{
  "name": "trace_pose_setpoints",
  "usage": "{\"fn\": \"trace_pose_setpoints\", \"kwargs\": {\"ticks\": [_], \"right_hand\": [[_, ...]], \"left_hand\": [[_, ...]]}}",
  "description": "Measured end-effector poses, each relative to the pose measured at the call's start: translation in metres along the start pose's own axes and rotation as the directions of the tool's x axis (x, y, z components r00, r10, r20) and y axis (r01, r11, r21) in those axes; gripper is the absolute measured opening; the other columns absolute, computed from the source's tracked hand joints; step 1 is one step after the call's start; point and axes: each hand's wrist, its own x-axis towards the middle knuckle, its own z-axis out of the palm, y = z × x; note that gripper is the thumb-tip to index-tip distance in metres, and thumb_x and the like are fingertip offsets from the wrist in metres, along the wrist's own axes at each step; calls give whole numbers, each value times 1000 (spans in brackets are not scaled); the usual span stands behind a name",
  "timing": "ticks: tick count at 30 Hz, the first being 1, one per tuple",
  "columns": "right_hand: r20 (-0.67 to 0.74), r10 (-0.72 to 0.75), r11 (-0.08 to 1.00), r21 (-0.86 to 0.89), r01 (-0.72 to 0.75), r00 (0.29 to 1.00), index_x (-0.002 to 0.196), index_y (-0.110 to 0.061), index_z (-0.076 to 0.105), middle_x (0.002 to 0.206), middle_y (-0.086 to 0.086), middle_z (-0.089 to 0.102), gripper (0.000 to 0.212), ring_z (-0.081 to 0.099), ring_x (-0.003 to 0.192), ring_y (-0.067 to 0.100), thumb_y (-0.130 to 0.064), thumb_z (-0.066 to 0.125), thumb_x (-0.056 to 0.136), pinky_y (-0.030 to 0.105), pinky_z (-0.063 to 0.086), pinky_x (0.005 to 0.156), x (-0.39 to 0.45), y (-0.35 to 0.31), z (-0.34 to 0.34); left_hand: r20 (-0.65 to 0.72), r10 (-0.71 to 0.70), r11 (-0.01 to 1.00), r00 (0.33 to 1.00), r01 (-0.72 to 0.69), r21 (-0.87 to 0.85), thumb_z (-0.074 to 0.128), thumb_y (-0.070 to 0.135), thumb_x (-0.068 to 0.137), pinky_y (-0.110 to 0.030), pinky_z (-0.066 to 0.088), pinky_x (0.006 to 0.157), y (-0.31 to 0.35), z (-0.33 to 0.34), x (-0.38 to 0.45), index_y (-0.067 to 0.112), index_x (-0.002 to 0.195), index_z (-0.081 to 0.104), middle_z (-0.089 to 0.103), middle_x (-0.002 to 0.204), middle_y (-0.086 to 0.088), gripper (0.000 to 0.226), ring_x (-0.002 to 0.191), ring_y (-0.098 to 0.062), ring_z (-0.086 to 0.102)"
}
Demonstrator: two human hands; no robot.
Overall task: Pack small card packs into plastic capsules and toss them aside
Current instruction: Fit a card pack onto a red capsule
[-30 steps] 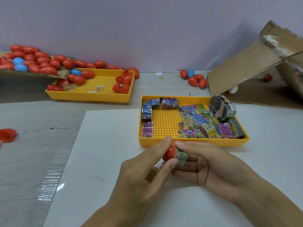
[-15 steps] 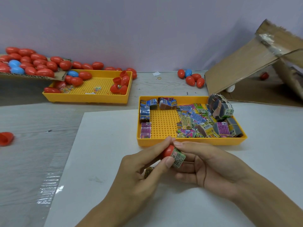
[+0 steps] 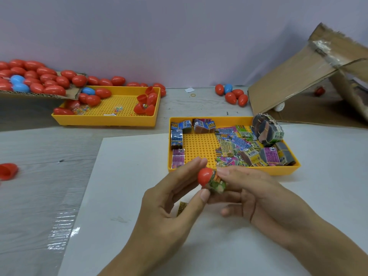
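A red capsule half [image 3: 205, 176] is pinched between the thumb and fingertips of the left hand [image 3: 169, 208], just in front of the near tray [image 3: 229, 170]. A card pack [image 3: 217, 184] is stuck partway into that half at its 4 o'clock side, and it's held there by the right hand [image 3: 256, 196], fingers curled around it from the right. So both hands are closed on something, nothing loose. Another small pack [image 3: 182, 208] can be spotted under the left hand, though whether it's held or lying on the white sheet [image 3: 127, 176] can't really be told. The near tray is loaded with packs [image 3: 235, 145], mostly on its 3 o'clock side. A second tray [image 3: 107, 120] with capsules is parked at 10 o'clock, and a cardboard box [image 3: 298, 82] is tipped over at 2 o'clock.
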Motion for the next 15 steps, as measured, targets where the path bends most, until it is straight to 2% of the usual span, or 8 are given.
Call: {"fn": "trace_pose_setpoints", "kwargs": {"ticks": [2, 4, 7, 9, 10, 12, 15], "right_hand": [[-72, -183, 977, -127, 173, 981, 88, -14, 76, 90, 13, 74, 23, 73, 83, 25, -23, 82, 68, 28, 57, 58, 0, 2, -2], [-101, -384, 878, -347, 329, 918, 92, -20, 76, 92, 6, 75, 26, 73, 86, 20, -21, 85, 68, 28, 59, 67, -1, 4, -3], [12, -589, 644, -598, 477, 808, 98, -28, 73, 102, -4, 74, 27, 71, 96, 16, -18, 83, 75, 23, 57, 77, -4, 9, 0], [36, -625, 588, -636, 500, 780, 99, -30, 72, 102, -5, 73, 25, 71, 94, 16, -23, 81, 77, 21, 57, 74, -5, 10, 1], [10, -616, 609, -628, 485, 787, 97, -29, 73, 98, -4, 73, 22, 71, 90, 16, -29, 80, 76, 22, 57, 71, -6, 10, 2], [-86, -554, 721, -547, 426, 828, 89, -25, 75, 85, 2, 74, 20, 72, 76, 17, -36, 80, 74, 24, 56, 60, -5, 7, 6], [-186, -364, 890, -357, 282, 913, 80, -13, 75, 71, 15, 72, 29, 68, 60, 25, -40, 81, 72, 25, 52, 49, -2, 5, 6]], "left_hand": [[-12, -17, 1000, 1000, 17, 3, 69, 20, 86, -28, 52, 98, 0, -2, 0, 29, 130, 64, 70, 125, 6, 45, 118, -16, 65], [-17, -29, 999, 999, 29, 14, 71, 21, 85, -26, 53, 96, 1, -2, 1, 32, 127, 65, 70, 123, 7, 44, 116, -15, 66], [-20, -34, 999, 999, 34, 34, 74, 15, 85, -24, 54, 94, 3, -3, 1, 35, 125, 66, 71, 121, 9, 46, 114, -14, 67], [-37, -36, 999, 999, 37, 28, 73, 16, 83, -24, 55, 92, 4, -2, 1, 35, 122, 67, 73, 117, 8, 43, 110, -15, 69], [-46, -35, 999, 998, 36, 21, 73, 17, 82, -25, 56, 90, 5, -2, 1, 33, 120, 68, 74, 114, 6, 41, 108, -18, 70], [-60, -32, 999, 998, 34, 31, 74, 18, 81, -25, 57, 85, 6, -2, 1, 31, 116, 70, 75, 106, 3, 37, 100, -21, 73], [-78, -46, 997, 996, 51, 57, 73, 30, 80, -22, 58, 76, 8, -3, 0, 36, 109, 70, 76, 97, 4, 30, 91, -22, 74]]}}
